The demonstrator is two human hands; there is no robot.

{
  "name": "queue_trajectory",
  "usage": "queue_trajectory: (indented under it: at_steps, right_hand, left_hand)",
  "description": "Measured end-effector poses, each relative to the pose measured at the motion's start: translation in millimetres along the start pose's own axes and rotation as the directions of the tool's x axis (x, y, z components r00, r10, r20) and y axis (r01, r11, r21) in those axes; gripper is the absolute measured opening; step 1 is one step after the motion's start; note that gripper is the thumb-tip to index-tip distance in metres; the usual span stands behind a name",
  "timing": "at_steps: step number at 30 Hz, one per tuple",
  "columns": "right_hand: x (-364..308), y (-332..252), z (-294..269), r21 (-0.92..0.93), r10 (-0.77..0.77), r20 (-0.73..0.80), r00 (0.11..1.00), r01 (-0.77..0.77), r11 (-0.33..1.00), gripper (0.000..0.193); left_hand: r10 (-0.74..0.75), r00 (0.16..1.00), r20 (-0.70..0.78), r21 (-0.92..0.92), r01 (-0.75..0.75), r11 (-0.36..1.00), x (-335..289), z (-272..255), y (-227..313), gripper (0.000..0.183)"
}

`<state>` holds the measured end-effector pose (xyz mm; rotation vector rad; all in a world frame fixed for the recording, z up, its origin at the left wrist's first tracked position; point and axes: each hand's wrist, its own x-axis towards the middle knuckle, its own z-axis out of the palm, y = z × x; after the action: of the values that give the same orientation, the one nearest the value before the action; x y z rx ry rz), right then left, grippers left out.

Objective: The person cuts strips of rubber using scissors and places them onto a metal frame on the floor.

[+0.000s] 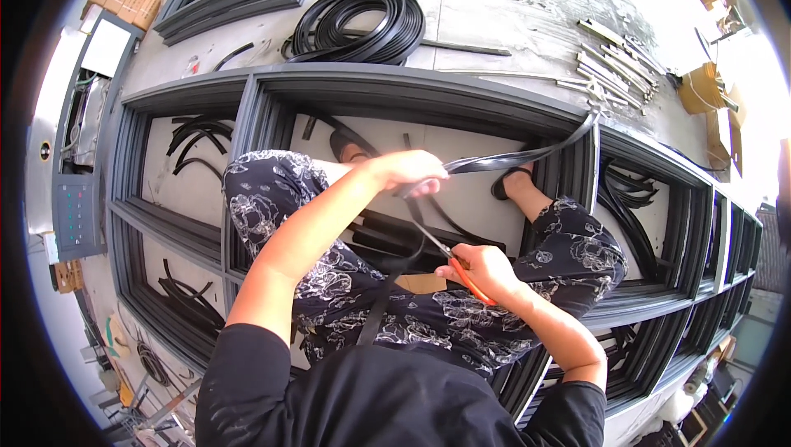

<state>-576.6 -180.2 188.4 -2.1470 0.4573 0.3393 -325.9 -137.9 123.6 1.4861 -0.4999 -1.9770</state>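
Observation:
My left hand (416, 171) is closed round a black rubber strip (515, 156), which runs in a loose bundle to the frame's far right corner. Another length of the strip hangs from that hand down towards my lap. In my right hand (488, 269) is a pair of scissors (471, 284) with orange handles, its fingers wrapped round them. The blades point up and left, close beside the hanging strip; whether they touch it I cannot tell. Around my legs lies a stack of dark grey window-like frames (387, 74), and I sit within one opening.
A big coil of black rubber strip (360, 23) lies on the floor beyond the frames. Thin metal bars (614, 72) are heaped at the far right, near a yellowish bucket (700, 88). Cut strips (202, 135) lie inside the openings. A machine panel (77, 210) stands at left.

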Motion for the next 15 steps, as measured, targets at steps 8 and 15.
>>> queue_trajectory:
  at_steps: [8,15]
  right_hand:
    - [-4,40,-54,0.09,0.16,-0.589,0.792,-0.132,0.987,0.036]
    - [46,36,-92,-0.358,-0.378,-0.691,0.616,0.162,0.92,0.067]
  left_hand:
    - [0.178,0.982,-0.065,0.17,-0.165,0.972,-69,7,9,0.04]
    - [0.329,0.922,0.204,-0.061,-0.323,0.944,-168,53,42,0.036]
